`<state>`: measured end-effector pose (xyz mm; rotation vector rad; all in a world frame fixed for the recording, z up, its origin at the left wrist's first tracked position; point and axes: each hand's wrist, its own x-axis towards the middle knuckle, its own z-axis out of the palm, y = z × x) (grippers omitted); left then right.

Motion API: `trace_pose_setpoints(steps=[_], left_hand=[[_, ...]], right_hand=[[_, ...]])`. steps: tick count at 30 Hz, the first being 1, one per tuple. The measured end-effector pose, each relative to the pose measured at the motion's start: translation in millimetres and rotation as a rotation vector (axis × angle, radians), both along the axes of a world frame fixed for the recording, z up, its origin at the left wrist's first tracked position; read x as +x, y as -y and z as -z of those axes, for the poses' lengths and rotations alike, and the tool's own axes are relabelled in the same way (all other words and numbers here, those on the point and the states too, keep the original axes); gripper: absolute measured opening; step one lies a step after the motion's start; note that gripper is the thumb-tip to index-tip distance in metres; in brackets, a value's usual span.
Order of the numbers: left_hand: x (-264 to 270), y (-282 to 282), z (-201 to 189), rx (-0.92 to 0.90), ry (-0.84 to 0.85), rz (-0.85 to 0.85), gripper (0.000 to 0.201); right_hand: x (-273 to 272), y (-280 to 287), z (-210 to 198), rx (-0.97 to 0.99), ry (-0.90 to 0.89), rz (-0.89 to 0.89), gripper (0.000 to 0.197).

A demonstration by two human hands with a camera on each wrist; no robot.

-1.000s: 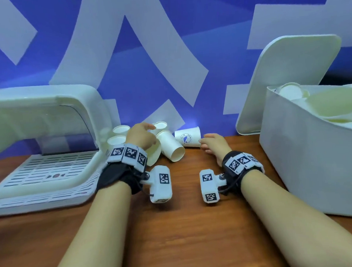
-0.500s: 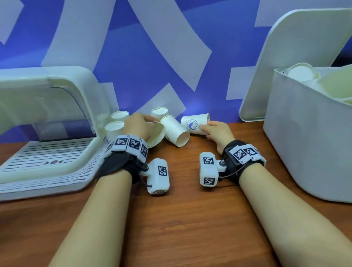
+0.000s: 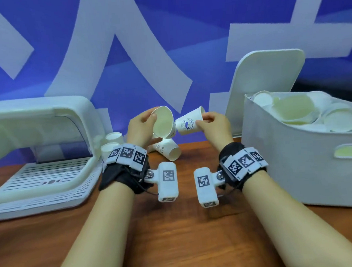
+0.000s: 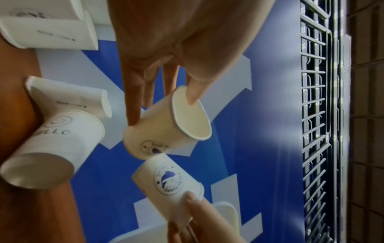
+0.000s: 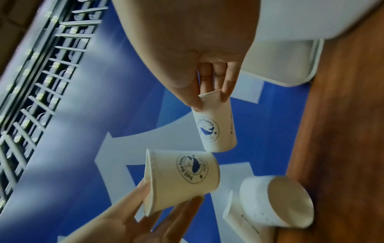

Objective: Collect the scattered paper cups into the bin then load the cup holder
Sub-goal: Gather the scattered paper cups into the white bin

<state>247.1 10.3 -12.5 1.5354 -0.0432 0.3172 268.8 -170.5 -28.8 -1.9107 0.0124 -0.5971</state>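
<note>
My left hand [image 3: 143, 125] holds a white paper cup [image 3: 163, 124] in the air, its mouth turned toward me, thumb inside the rim [image 4: 193, 92]. My right hand [image 3: 209, 121] pinches the rim of a whale-logo cup [image 3: 187, 122], whose base almost touches the left cup [image 5: 180, 180]. Below them a cup [image 3: 170, 151] lies on its side on the table. Two more cups [image 3: 110, 147] stand upright beside the cup holder [image 3: 38, 162] at the left. The white bin [image 3: 285, 157] at the right holds several cups.
The bin's lid [image 3: 264, 82] leans against the blue wall behind the bin. The holder has a slatted tray under a curved hood. Brown tabletop [image 3: 177, 236] stretches between holder and bin in front of my arms.
Both hands gripped a cup on the table and lifted it. The two cups now hang in the air with their bases close together.
</note>
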Motion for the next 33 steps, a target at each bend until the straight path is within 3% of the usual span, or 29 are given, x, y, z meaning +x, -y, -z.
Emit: trace_pose_setpoints(steps=[8, 14, 20, 24, 27, 30, 33], left_hand=[[-41.5, 37.3, -45.4, -0.261, 0.029, 0.059, 0.024], [-61.0, 84.5, -72.9, -0.276, 0.068, 0.107, 0.025], [-65.1, 162.8, -94.1, -0.168, 0.126, 0.179, 0.023], [-52.8, 207.3, -107.2, -0.027, 0.208, 0.137, 0.027], [-40.4, 232.4, -107.9, 0.065, 0.231, 0.153, 0.025], [-32.8, 246.4, -101.9, 0.186, 0.271, 0.171, 0.025], [-34.0, 252.3, -95.4, 0.319, 0.362, 0.162, 0.026]], right_hand=[[-70.6, 34.9, -73.5, -0.140, 0.117, 0.014, 0.015], [-103.5, 82.0, -116.2, -0.217, 0.189, 0.116, 0.021], [-115.7, 153.4, -136.9, -0.306, 0.204, 0.265, 0.021], [-100.3, 194.5, -140.7, -0.448, 0.094, 0.372, 0.011], [-83.3, 217.3, -140.6, -0.404, 0.052, 0.322, 0.013], [-64.7, 230.9, -135.8, -0.435, -0.087, 0.129, 0.008], [-60.1, 242.8, -130.7, -0.334, -0.121, 0.057, 0.021]])
